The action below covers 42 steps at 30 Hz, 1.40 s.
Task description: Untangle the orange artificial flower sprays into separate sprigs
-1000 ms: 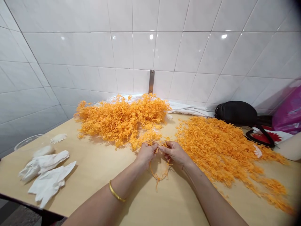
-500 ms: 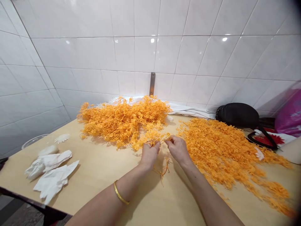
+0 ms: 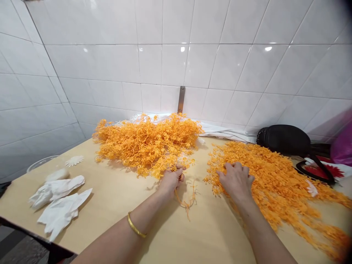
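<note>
My left hand [image 3: 171, 182] is closed around a sprig of orange artificial flowers [image 3: 176, 161], with thin bare stems [image 3: 184, 203] trailing below the fingers to the table. Just behind it spreads a bushy heap of orange flower sprigs [image 3: 143, 143]. My right hand [image 3: 237, 179] is over the left side of a second, flatter pile of orange flower pieces [image 3: 275, 183]. Its fingers are apart and bent down toward the pieces, and the fingertips are partly hidden.
Crumpled white tissues [image 3: 62, 212] and a white flower piece [image 3: 74, 161] lie on the table [image 3: 115, 198] at left. A black pouch [image 3: 284, 140] and a purple bag [image 3: 342, 141] stand at back right. White cloth [image 3: 225, 131] runs along the tiled wall.
My right hand has left the sprig beside my left hand and moved right, onto the flat pile, its fingers opening. My left hand keeps its sprig near the same spot.
</note>
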Available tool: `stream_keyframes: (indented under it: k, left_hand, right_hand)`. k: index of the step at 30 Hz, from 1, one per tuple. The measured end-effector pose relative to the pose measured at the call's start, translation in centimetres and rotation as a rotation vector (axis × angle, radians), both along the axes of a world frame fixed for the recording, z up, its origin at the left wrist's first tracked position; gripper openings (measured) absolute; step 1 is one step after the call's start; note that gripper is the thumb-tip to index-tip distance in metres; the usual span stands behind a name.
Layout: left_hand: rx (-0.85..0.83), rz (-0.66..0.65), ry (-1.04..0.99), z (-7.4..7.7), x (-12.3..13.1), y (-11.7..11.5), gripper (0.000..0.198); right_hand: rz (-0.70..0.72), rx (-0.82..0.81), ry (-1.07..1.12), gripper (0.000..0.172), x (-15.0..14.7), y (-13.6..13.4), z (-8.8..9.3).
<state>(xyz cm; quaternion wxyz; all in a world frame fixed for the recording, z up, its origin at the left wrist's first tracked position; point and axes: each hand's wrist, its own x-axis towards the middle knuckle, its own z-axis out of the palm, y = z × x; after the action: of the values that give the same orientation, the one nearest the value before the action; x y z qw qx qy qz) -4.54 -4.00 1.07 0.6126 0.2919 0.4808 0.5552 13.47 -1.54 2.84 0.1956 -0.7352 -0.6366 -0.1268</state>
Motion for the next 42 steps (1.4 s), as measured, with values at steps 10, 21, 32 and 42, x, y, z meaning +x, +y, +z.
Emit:
stream_keyframes:
  k: [10,21,32,42]
  left_hand:
    - [0.009,-0.110,0.076,-0.3,0.9,-0.5,0.005]
    - [0.021,-0.067,-0.044,-0.1,0.3,-0.5,0.016]
    - [0.083,-0.069,-0.155,0.9,1.7,-0.8,0.021]
    - [0.085,-0.111,-0.004,-0.3,0.4,-0.8,0.022]
  right_hand:
    - [0.679,-0.103,0.892,0.030,-3.3,-0.4,-0.8]
    - [0.725,-0.221,1.003,0.024,-5.5,-1.1,-2.5]
    - [0.374,0.193,0.907,0.023,-7.0,-0.1,-2.5]
    - [0.513,-0.034,1.090,0.029,-2.5,-0.3,1.1]
